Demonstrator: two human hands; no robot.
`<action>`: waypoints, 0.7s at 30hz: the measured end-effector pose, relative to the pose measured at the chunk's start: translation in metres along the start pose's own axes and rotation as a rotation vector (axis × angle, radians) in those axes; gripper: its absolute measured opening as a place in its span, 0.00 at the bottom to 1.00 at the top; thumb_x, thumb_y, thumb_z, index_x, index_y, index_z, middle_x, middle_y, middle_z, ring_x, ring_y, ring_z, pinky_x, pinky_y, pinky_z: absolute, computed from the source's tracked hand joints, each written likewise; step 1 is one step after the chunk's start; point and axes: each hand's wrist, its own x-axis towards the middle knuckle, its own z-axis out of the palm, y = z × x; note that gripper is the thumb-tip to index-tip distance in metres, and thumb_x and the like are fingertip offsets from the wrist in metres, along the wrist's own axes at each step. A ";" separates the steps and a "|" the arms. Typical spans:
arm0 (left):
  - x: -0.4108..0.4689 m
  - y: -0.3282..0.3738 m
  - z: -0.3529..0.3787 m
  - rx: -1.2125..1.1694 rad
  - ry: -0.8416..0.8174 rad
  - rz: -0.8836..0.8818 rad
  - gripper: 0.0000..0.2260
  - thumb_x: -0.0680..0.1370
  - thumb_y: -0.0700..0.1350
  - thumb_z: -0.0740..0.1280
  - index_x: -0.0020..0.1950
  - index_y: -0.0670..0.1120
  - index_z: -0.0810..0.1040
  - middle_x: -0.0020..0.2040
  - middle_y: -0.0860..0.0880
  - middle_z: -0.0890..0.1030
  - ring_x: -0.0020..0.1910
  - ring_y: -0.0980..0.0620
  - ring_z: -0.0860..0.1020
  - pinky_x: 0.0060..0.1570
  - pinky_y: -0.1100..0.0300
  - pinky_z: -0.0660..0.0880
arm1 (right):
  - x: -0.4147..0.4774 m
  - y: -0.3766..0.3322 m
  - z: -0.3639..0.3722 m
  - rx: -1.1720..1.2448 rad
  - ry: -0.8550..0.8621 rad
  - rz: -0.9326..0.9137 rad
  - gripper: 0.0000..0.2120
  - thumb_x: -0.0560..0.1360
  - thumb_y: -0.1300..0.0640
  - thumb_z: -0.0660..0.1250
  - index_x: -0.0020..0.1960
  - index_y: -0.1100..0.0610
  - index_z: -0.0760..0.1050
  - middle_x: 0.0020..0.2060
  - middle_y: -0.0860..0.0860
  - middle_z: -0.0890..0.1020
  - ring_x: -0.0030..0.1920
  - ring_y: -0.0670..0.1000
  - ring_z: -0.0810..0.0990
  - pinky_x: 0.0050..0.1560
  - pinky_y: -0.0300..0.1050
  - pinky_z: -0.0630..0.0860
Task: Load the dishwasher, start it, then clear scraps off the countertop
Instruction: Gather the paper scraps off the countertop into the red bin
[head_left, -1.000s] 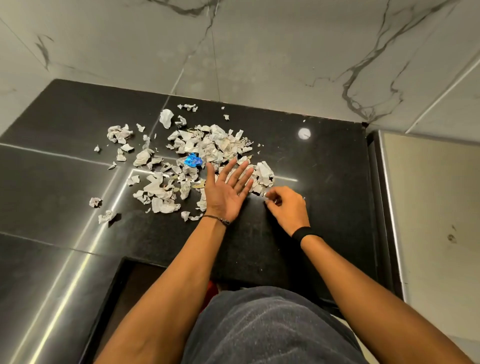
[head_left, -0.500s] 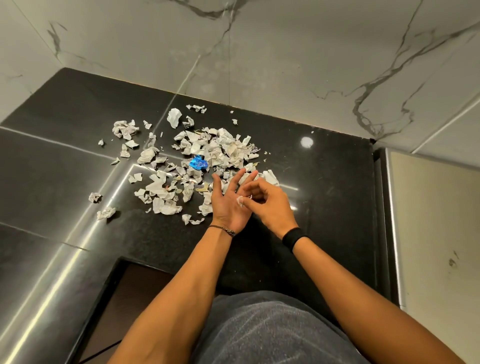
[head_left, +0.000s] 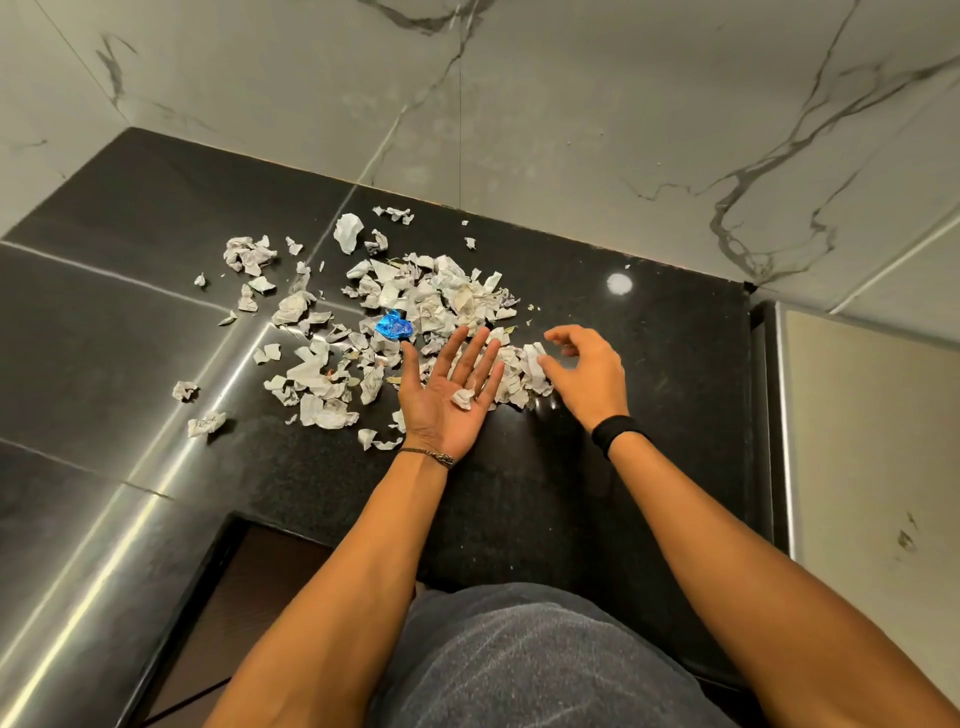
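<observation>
Head view: the paper scraps (head_left: 415, 306) lie heaped on the black bench (head_left: 649, 364); print on them is too small to read; a blue foil scrap (head_left: 393, 327) sits at the heap's near-middle; the left hand (head_left: 448, 400), palm up and fingers spread, partly covers the heap's near edge and carries one small scrap (head_left: 462, 399); the right hand (head_left: 589, 374) hovers just right of the heap, fingers curled apart, gripping nothing.

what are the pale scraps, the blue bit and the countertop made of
Pale scraps: most likely paper, matte, torn and crumpled, some with faint print.
Blue bit: looks like foil or a metallic wrapper, since it is shiny and creased.
Countertop: seemingly polished dark stone such as granite, speckled and glossy, mirroring a ceiling light.
</observation>
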 end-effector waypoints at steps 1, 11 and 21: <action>-0.001 0.000 0.000 0.007 0.001 0.002 0.36 0.79 0.66 0.64 0.77 0.41 0.69 0.71 0.38 0.75 0.71 0.38 0.74 0.76 0.43 0.63 | 0.003 0.003 0.002 -0.060 -0.030 0.002 0.15 0.73 0.52 0.74 0.59 0.50 0.79 0.55 0.48 0.81 0.56 0.51 0.78 0.61 0.48 0.74; 0.001 0.002 -0.003 0.048 0.022 0.014 0.35 0.78 0.66 0.65 0.77 0.44 0.70 0.72 0.40 0.75 0.71 0.38 0.74 0.76 0.42 0.63 | -0.001 0.006 0.012 -0.252 -0.046 -0.036 0.17 0.75 0.49 0.70 0.63 0.50 0.77 0.56 0.49 0.83 0.58 0.55 0.78 0.55 0.49 0.74; 0.014 0.001 0.003 0.136 0.022 0.025 0.35 0.78 0.68 0.63 0.76 0.46 0.71 0.71 0.43 0.77 0.70 0.42 0.75 0.72 0.45 0.68 | -0.012 -0.035 0.000 0.000 -0.005 -0.160 0.24 0.73 0.43 0.74 0.66 0.45 0.74 0.53 0.44 0.83 0.55 0.44 0.77 0.54 0.40 0.73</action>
